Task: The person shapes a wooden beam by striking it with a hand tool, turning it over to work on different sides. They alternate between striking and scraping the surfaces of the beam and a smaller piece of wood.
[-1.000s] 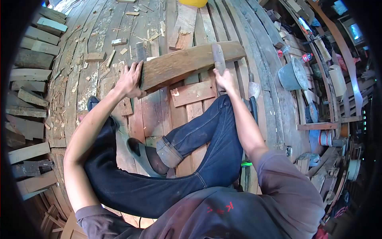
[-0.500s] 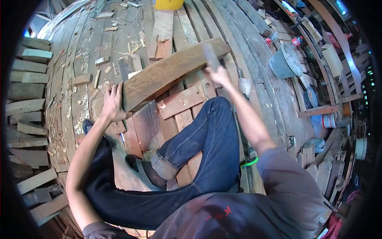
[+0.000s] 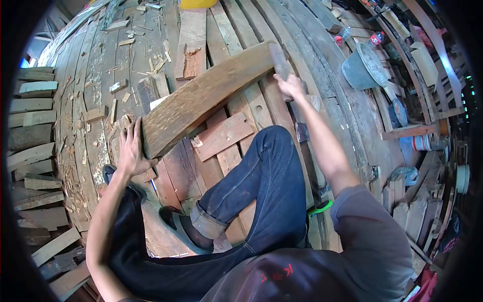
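Note:
A long, thick, slightly curved wooden beam [image 3: 206,95] lies slantwise in front of my legs, its near end at the left. My left hand [image 3: 132,151] presses against that left end, fingers apart along the end face and thumb near the lower corner. At the beam's far right end, my right hand [image 3: 291,86] is closed round a flat, greyish tool [image 3: 278,59], blurred at its edges, which meets or overlaps the beam's end. Under the beam a short reddish board [image 3: 224,136] rests on other planks.
Cut wood pieces [image 3: 37,128] line the left side. Chips and small offcuts [image 3: 95,115] litter the plank floor. A yellow container [image 3: 197,3] stands at the top. At the right are a grey bucket [image 3: 364,68] and a green-handled item [image 3: 320,208].
The view has shifted a little. The beam appears lower and further left, with my left hand still at its end. My right hand and the tool have moved slightly right relative to my body.

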{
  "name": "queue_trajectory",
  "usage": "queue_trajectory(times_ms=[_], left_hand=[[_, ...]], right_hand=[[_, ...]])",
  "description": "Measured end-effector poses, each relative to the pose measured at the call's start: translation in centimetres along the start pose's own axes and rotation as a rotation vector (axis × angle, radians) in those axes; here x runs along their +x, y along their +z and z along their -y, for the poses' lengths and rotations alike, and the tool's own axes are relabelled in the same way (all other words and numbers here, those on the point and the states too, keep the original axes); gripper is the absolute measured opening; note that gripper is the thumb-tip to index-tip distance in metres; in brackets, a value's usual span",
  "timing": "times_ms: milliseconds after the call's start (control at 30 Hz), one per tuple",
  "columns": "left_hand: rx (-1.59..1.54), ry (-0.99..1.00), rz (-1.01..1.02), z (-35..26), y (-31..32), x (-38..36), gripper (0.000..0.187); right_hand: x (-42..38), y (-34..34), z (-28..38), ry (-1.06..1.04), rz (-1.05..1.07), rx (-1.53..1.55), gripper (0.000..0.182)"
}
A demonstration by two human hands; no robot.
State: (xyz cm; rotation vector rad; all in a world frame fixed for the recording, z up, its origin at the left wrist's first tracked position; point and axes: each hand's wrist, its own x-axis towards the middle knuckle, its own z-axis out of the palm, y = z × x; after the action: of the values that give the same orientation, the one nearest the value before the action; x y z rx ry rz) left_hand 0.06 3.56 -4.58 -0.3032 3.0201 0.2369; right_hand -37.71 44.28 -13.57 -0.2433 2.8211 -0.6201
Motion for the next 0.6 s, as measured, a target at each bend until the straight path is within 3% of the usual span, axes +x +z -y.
queue_trajectory(times_ms=[33, 67, 133, 167, 233, 267, 300, 333, 400, 433, 500, 533, 567, 600], left_hand=[[-0.011, 0.012, -0.019, 0.1, 0.1, 0.1, 0.129], [-0.025, 0.023, -0.035, 0.1, 0.2, 0.2, 0.128], [-0.019, 0.041, -0.069, 0.1, 0.5, 0.2, 0.127], [-0.018, 0.037, -0.059, 0.1, 0.4, 0.2, 0.127], [-0.016, 0.033, -0.038, 0.2, 0.6, 0.2, 0.127], [0.018, 0.012, -0.011, 0.4, 0.9, 0.2, 0.127], [-0.012, -0.004, 0.035, 0.4, 0.7, 0.2, 0.128], [-0.004, -0.003, 0.018, 0.1, 0.5, 0.2, 0.128], [0.014, -0.005, 0.003, 0.0, 0.3, -0.2, 0.129], [0.025, -0.003, 0.002, 0.1, 0.2, -0.2, 0.129], [0.018, 0.000, 0.013, 0.1, -0.1, 0.1, 0.129], [-0.006, -0.007, 0.017, -0.1, -0.3, 0.2, 0.129], [-0.032, -0.017, 0.027, -0.3, -0.2, 0.1, 0.130], [-0.087, -0.029, 0.037, -0.2, -0.1, 0.2, 0.129]], right_hand=[[-2.0, 0.4, 1.8, -0.026, 0.105, 0.085, 0.082], [-4.9, 2.0, 3.5, -0.123, -0.004, 0.019, 0.076], [-10.7, 2.0, 7.3, -0.345, 0.163, -0.029, 0.075], [-12.1, 2.5, 7.8, -0.497, 0.267, -0.003, 0.073], [-10.9, 1.3, 8.0, -0.608, 0.323, -0.111, 0.073], [-8.5, 1.2, 6.8, -0.619, 0.288, -0.090, 0.074], [-6.9, 0.5, 6.3, -0.444, 0.219, 0.025, 0.074], [-2.2, 3.0, 2.7, -0.483, -0.094, 0.025, 0.073], [-0.1, -0.5, 3.2, -0.115, -0.079, 0.146, 0.073], [0.9, -1.1, 3.8, 0.081, -0.035, -0.046, 0.075], [0.2, -0.3, 5.5, 0.057, 0.031, 0.018, 0.077], [-1.6, 1.1, 6.8, -0.046, -0.026, -0.024, 0.079], [-4.3, 1.5, 8.3, -0.207, 0.122, -0.006, 0.082], [-7.8, 1.9, 9.4, -0.395, 0.141, -0.002, 0.083]])
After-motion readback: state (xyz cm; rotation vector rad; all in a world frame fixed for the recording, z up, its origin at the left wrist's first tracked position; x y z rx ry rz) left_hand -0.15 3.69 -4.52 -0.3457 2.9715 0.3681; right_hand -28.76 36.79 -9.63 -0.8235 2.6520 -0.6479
